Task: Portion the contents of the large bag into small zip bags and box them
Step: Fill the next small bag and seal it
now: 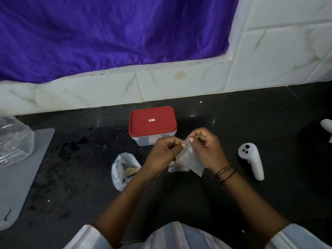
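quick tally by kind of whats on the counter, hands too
hands: 2, left hand, right hand
small zip bag: 1
large bag: 1
red-lidded box: 1
white controllers: 2
crumpled clear plastic: 1
grey mat: 1
total: 9

No legible text on your counter

You can see a small red-and-white sticker on the red lid of the clear plastic box, and another small label low on its front wall, but neither can be read. The large bag beside your left wrist carries blue printing, possibly lettering, too crumpled and blurred to make out.
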